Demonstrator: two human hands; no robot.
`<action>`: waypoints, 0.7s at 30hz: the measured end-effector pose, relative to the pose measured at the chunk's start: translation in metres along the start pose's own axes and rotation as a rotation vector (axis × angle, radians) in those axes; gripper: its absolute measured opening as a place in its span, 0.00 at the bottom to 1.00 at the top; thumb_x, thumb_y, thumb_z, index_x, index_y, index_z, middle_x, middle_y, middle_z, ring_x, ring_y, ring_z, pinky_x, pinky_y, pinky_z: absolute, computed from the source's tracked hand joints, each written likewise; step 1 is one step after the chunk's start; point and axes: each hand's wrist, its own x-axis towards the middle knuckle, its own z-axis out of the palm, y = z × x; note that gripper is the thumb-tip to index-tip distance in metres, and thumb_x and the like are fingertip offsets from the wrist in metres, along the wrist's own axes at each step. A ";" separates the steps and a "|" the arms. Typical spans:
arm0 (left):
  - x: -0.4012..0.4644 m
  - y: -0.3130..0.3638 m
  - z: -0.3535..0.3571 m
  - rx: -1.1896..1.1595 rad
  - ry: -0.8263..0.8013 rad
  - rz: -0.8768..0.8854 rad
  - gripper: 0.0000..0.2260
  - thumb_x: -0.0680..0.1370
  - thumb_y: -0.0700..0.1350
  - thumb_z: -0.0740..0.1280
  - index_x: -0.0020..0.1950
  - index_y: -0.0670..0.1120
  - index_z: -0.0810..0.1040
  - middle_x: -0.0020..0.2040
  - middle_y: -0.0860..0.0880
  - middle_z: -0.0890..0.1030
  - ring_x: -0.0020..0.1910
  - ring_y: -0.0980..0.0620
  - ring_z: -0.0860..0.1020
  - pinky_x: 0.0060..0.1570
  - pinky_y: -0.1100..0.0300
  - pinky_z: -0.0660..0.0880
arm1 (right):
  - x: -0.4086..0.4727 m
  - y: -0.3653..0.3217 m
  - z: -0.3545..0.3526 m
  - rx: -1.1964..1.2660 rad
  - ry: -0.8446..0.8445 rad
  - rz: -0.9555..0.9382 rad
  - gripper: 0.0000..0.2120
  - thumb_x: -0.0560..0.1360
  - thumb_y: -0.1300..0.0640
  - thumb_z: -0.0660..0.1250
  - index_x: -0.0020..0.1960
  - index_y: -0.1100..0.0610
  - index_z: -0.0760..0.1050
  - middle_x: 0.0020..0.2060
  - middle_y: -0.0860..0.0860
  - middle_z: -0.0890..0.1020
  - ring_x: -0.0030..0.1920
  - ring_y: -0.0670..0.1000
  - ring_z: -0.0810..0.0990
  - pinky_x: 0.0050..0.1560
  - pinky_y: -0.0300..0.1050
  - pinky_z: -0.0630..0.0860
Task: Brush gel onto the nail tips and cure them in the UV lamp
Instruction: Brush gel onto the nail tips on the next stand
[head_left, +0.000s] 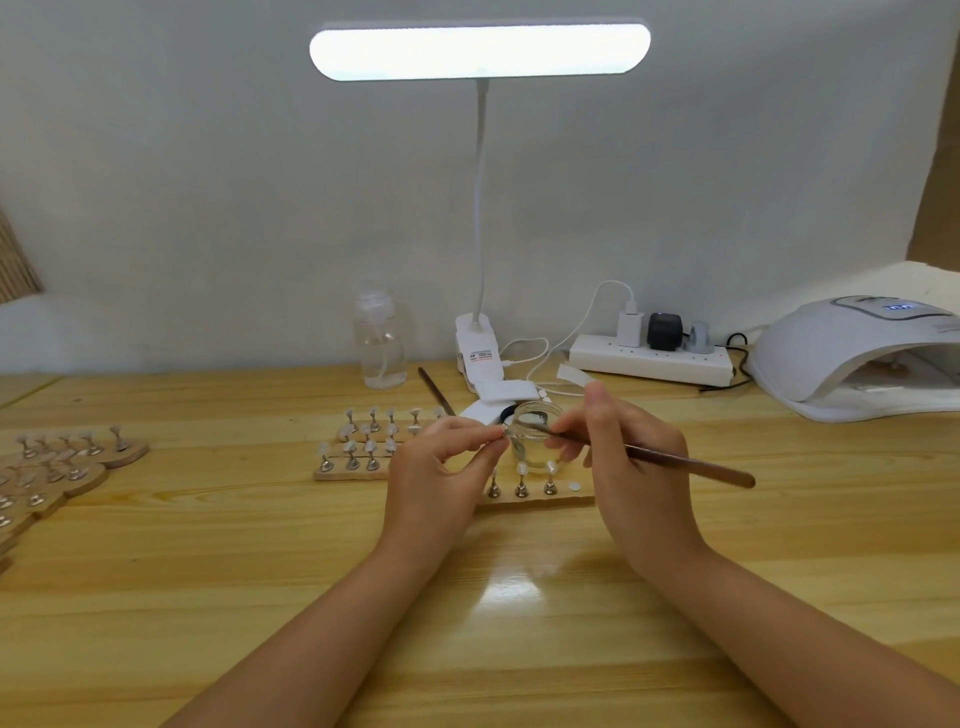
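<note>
- Left hand (439, 462): raised over the counter, thumb and fingertips pinched around a small item beside the jar's left rim; too small to make out for certain, judged to be a single nail tip on its stand.
- Right hand (613, 441): fingers curled round a brush (670, 460), held like a pen, its long brown handle trailing out to the right and its working end reaching left across the mouth of the jar toward the left hand's pinch.
- Gel jar (535, 434): small, clear glass, open, between the two hands and partly hidden by them; whether it stands on the counter or on the board below cannot be told.
- Nail tips, near row (521, 480): pale tips upright on metal stands, on a wooden board just in front of the jar.
- Nail tips, further rows (371, 436): more tips on stands, left of the jar and behind the left hand.
- Spare stands (67, 447): on wooden bases, far left of the counter, well apart from the work.
- UV lamp (857, 358): white dome at the right rear, display lit, mouth facing left toward the work.
- Other items: second brush (435, 389) lying behind the jar; clear pump bottle (378, 343); clip-on desk lamp (479, 52), lit; power strip (649, 358).
- Counter (208, 571): pale varnished wood.
- Step in hand, as judged: brushing gel, either loading the brush at the jar or coating the pinched tip; curing not yet begun.
- Next move calls for: a steady, thin stroke along the tip, no gel spilling over the edge, then the tip back on its board.
</note>
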 end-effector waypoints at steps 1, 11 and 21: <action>0.000 0.000 0.000 0.000 0.000 0.001 0.09 0.69 0.37 0.72 0.44 0.51 0.81 0.39 0.58 0.80 0.44 0.63 0.77 0.44 0.76 0.69 | 0.000 0.000 0.000 -0.026 -0.017 -0.029 0.17 0.73 0.46 0.56 0.34 0.51 0.78 0.28 0.47 0.81 0.31 0.41 0.79 0.32 0.28 0.71; 0.000 -0.002 0.001 0.001 -0.019 0.030 0.10 0.70 0.35 0.71 0.44 0.50 0.82 0.40 0.58 0.80 0.45 0.61 0.78 0.45 0.75 0.70 | 0.000 0.002 0.001 -0.012 -0.051 -0.052 0.17 0.74 0.46 0.58 0.34 0.52 0.78 0.27 0.47 0.81 0.31 0.41 0.79 0.34 0.29 0.73; 0.000 -0.002 0.001 0.017 -0.021 0.057 0.12 0.70 0.36 0.71 0.45 0.54 0.81 0.39 0.62 0.80 0.44 0.60 0.79 0.47 0.73 0.71 | -0.001 0.000 0.000 0.054 -0.038 0.022 0.21 0.72 0.43 0.57 0.30 0.55 0.78 0.25 0.50 0.80 0.26 0.42 0.78 0.30 0.31 0.73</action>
